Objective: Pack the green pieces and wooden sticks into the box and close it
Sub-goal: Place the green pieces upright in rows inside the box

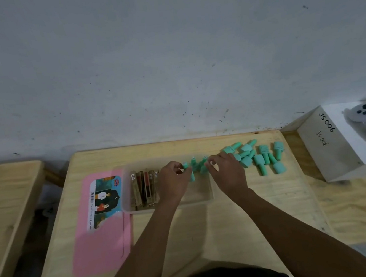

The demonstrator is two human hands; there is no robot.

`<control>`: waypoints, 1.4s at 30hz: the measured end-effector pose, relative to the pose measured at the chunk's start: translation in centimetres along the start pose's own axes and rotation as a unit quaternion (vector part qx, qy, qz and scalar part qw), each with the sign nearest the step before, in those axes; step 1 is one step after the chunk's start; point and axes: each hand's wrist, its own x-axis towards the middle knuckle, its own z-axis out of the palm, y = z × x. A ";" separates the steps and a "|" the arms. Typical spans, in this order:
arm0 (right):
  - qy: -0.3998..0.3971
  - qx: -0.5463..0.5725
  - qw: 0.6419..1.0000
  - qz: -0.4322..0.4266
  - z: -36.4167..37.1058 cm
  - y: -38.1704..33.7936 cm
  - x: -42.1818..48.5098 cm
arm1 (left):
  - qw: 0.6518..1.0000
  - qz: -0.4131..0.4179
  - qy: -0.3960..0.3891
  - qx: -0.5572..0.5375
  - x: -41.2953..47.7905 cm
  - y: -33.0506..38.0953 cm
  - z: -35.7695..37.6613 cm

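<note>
A clear plastic box (203, 200) stands on the wooden table (187, 232). Wooden sticks (144, 187) lie side by side in its left half. Both hands are over the box's far right part. My left hand (173, 180) pinches a green piece (189, 171) that points down into the box. My right hand (225, 172) holds the top of other green pieces (200, 165) standing at the box's far edge. Several loose green pieces (260, 157) lie on the table to the right of the box.
The box's pink lid (102, 241) with a printed label lies flat to the left of the box. A white carton (345, 144) marked JS006 stands at the far right. A second wooden table (5, 202) is on the left, across a gap.
</note>
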 end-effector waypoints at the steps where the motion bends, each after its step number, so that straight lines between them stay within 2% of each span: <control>1: 0.003 -0.008 1.000 0.001 0.2 0.0 0.0 | 1.000 -0.005 -0.003 0.005 0.0 -0.1 0.2; 7: 0.009 -0.015 1.000 0.009 0.5 0.2 -0.2 | 1.000 -0.011 0.000 0.024 0.5 -0.3 1.7; 17: 0.017 -0.022 0.999 0.027 0.6 -0.3 -0.4 | 0.995 0.028 -0.001 0.097 1.1 -1.0 3.5; 34: 0.032 0.004 0.999 0.024 -0.6 1.0 -1.7 | 0.992 0.038 0.009 0.119 1.5 -1.9 4.6; 38: 0.055 0.015 0.997 0.061 -2.4 3.7 -3.1 | 0.991 0.049 0.026 0.123 1.2 -1.9 4.6; 42: 0.060 0.018 0.989 0.135 -4.2 7.8 -4.7 | 0.982 0.138 0.072 0.110 -0.7 -0.7 5.0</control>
